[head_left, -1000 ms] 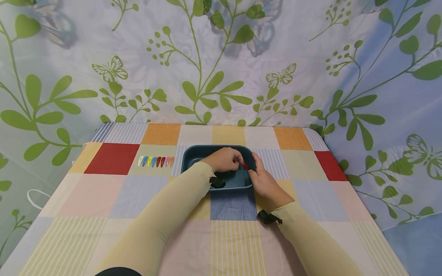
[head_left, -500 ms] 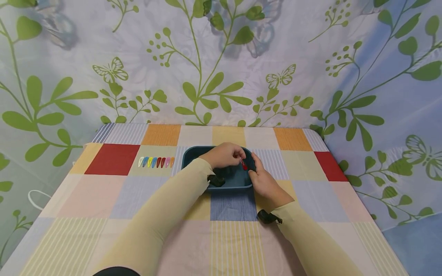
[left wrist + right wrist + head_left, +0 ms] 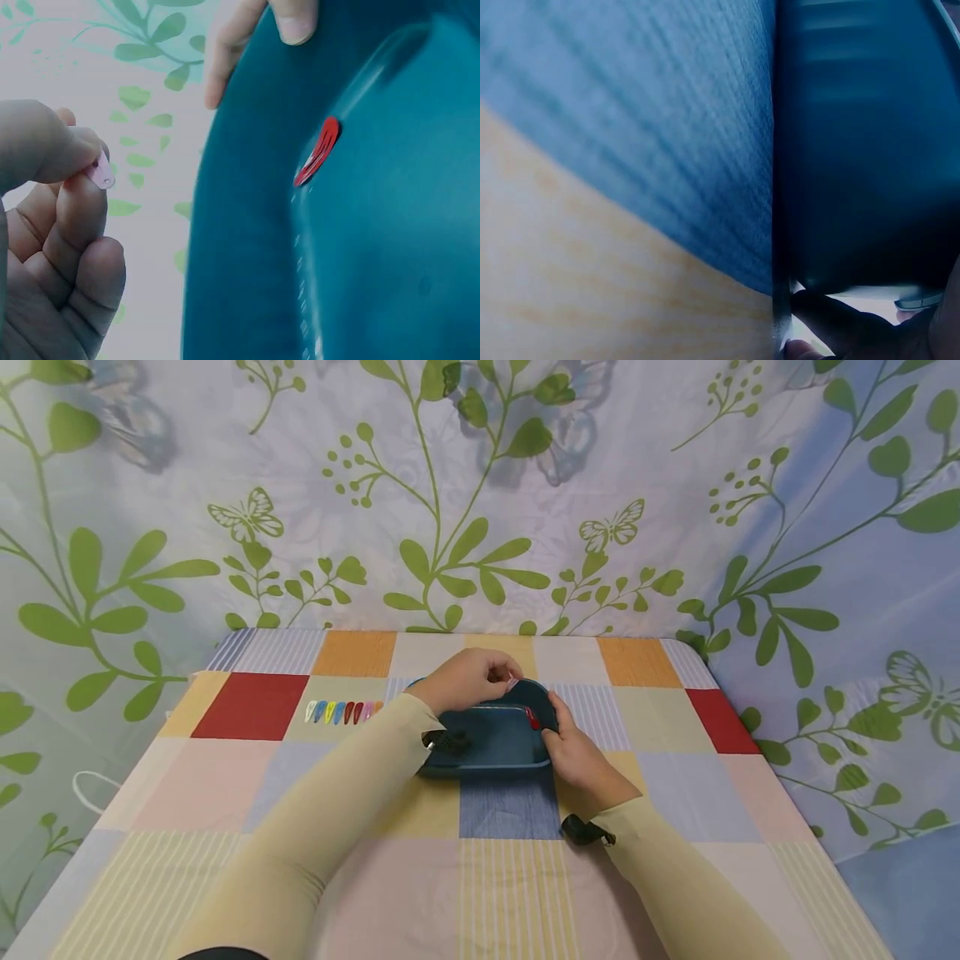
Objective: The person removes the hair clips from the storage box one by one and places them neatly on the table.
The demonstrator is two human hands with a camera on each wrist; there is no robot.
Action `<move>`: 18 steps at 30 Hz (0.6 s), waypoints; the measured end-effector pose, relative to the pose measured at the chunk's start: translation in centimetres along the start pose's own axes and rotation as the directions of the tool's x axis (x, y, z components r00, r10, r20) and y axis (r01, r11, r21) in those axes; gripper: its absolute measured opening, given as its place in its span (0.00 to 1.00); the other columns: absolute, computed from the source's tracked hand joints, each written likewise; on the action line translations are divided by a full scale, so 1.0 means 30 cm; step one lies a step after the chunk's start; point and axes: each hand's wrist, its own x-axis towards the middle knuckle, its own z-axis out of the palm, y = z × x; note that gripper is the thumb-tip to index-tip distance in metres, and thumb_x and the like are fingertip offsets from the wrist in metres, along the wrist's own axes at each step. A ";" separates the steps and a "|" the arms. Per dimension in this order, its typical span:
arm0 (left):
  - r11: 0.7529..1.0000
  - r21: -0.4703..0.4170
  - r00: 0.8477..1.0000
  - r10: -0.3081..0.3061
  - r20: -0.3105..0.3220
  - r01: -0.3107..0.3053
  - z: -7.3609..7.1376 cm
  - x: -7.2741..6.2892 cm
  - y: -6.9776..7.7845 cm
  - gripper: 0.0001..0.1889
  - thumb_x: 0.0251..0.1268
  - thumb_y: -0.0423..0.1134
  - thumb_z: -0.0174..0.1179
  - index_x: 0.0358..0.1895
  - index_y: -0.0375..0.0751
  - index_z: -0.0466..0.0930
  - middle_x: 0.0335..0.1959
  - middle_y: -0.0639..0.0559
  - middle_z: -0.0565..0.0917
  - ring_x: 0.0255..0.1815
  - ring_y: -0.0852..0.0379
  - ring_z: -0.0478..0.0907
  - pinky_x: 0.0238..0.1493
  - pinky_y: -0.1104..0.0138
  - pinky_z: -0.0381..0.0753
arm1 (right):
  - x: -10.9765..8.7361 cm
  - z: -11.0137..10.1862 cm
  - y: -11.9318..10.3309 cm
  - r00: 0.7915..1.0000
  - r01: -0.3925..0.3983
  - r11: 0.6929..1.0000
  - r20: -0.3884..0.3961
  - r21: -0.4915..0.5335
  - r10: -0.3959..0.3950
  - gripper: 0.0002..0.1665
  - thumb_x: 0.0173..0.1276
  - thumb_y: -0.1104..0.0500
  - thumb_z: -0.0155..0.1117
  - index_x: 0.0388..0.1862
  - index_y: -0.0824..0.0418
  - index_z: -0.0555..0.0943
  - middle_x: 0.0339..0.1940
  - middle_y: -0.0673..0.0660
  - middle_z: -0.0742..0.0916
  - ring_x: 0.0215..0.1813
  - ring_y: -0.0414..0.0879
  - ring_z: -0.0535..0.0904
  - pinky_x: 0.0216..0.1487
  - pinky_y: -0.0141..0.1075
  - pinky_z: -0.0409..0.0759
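Observation:
My left hand (image 3: 467, 682) is raised over the back edge of a dark teal tray (image 3: 491, 771). In the left wrist view its thumb and forefinger pinch a small pink snap hair clip (image 3: 102, 177), mostly hidden by the fingers. A red hair clip (image 3: 320, 150) lies inside the tray, by the right-hand wall. My right hand (image 3: 581, 758) grips the tray's right side, thumb on the rim and fingers along the outside. Only part of the right hand's dark thumb (image 3: 844, 322) shows in the right wrist view, next to the tray wall.
On the table to the left of the tray, several hair clips (image 3: 340, 712) in different colours stand in a neat row, partly close to the left forearm. A patchwork cloth (image 3: 517, 893) covers the table. Behind it hangs a leaf-patterned curtain (image 3: 300, 460).
My left hand has come up out of the tray and moved left and back with the pink hair clip. The red hair clip stays in the tray; my right hand keeps its hold.

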 end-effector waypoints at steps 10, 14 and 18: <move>0.994 -0.068 0.990 -0.091 -0.110 0.084 -0.180 -0.170 -0.057 0.11 0.78 0.41 0.62 0.58 0.47 0.84 0.44 0.49 0.90 0.43 0.53 0.84 0.47 0.59 0.82 | 0.010 0.008 0.007 1.000 -0.022 1.000 0.009 -0.006 0.022 0.41 0.85 0.52 0.39 0.89 0.49 0.36 0.88 0.67 0.56 0.85 0.67 0.55 0.82 0.65 0.55; 0.987 -0.079 0.978 -0.152 -0.141 0.142 -0.261 -0.261 -0.116 0.13 0.78 0.41 0.62 0.60 0.44 0.83 0.45 0.48 0.89 0.47 0.48 0.86 0.51 0.58 0.83 | 0.008 0.008 0.007 1.000 -0.016 1.000 0.007 -0.006 0.016 0.41 0.85 0.52 0.38 0.89 0.51 0.36 0.87 0.68 0.57 0.85 0.68 0.55 0.82 0.65 0.55; 0.975 -0.059 0.956 -0.221 -0.192 0.213 -0.334 -0.358 -0.197 0.15 0.77 0.41 0.63 0.62 0.43 0.82 0.48 0.45 0.90 0.49 0.48 0.87 0.55 0.55 0.85 | 0.004 0.006 0.008 1.000 -0.022 1.000 0.003 -0.002 0.022 0.41 0.85 0.52 0.38 0.89 0.50 0.36 0.87 0.68 0.57 0.85 0.68 0.56 0.82 0.64 0.55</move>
